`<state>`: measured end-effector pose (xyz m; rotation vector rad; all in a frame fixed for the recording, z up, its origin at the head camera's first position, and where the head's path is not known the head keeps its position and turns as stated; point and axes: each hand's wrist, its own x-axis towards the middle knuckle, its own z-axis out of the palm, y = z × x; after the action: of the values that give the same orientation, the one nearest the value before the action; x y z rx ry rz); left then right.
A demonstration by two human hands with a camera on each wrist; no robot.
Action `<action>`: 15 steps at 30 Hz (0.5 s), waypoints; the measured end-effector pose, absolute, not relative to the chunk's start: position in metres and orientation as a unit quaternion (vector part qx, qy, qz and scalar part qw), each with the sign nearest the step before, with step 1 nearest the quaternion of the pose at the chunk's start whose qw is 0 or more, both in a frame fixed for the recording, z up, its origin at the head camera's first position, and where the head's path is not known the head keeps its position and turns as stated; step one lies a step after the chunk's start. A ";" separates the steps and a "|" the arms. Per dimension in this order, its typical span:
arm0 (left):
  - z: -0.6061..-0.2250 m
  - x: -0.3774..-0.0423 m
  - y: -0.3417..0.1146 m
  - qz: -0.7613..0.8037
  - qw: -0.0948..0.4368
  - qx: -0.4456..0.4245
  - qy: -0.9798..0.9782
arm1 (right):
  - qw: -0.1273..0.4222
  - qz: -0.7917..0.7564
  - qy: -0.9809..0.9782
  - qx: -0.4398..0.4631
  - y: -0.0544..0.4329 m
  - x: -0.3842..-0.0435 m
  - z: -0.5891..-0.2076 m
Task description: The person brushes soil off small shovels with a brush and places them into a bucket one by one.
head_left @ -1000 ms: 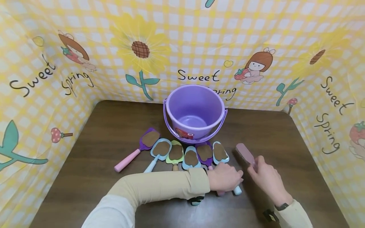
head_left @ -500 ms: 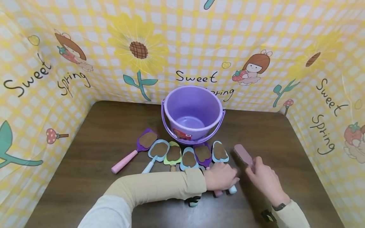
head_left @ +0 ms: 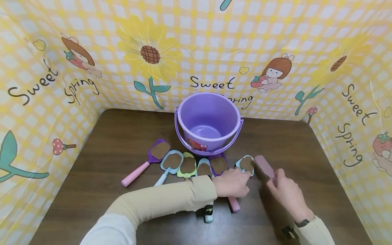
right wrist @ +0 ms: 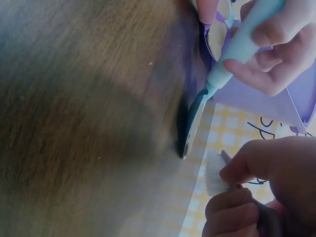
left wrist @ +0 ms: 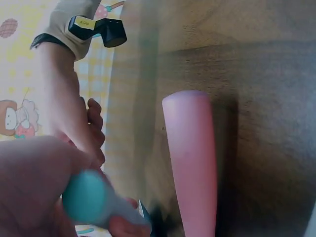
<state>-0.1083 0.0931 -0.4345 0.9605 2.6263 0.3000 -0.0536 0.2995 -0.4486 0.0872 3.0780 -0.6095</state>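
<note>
My left hand (head_left: 233, 183) grips the light blue handle (right wrist: 242, 47) of a small toy shovel. Its blue-edged blade (head_left: 246, 164), with a brown patch on it, is tilted up, as the right wrist view shows edge-on. In my right hand (head_left: 288, 194) is a pink brush (head_left: 265, 166), held by its handle. White bristles (right wrist: 215, 174) point toward the shovel blade, close to its right edge. A second shovel's pink handle (left wrist: 190, 163) lies on the table just below my left hand. My left forearm hides several other handles.
A purple bucket (head_left: 185, 117) stands behind the shovels. To the left of my hands, several more shovels with brown patches lie in a row, among them a purple one (head_left: 150, 154) and a green one (head_left: 180, 174). Checked cloth (head_left: 211, 41) walls surround the brown table (head_left: 122, 126).
My left hand has lifted the light blue shovel by its handle, and its blade has shifted right, up beside the brush. The right hand and brush have barely moved.
</note>
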 end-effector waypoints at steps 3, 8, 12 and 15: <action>-0.435 -0.109 0.087 0.107 0.162 0.336 0.922 | 0.003 -0.196 0.980 0.028 0.299 -0.054 -0.449; -0.435 -0.110 0.071 0.101 0.121 0.364 0.918 | -0.006 -0.197 0.980 0.026 0.298 -0.054 -0.449; -0.430 -0.110 0.057 0.098 0.092 0.373 0.918 | -0.025 -0.198 0.980 0.022 0.297 -0.054 -0.447; -0.427 -0.109 0.048 0.114 0.076 0.363 0.922 | -0.038 -0.201 0.979 0.017 0.295 -0.055 -0.446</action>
<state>-0.1094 0.0483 -0.4267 1.0875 2.7642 0.3415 -0.0546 0.2952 -0.4458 0.0553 3.1515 -0.6474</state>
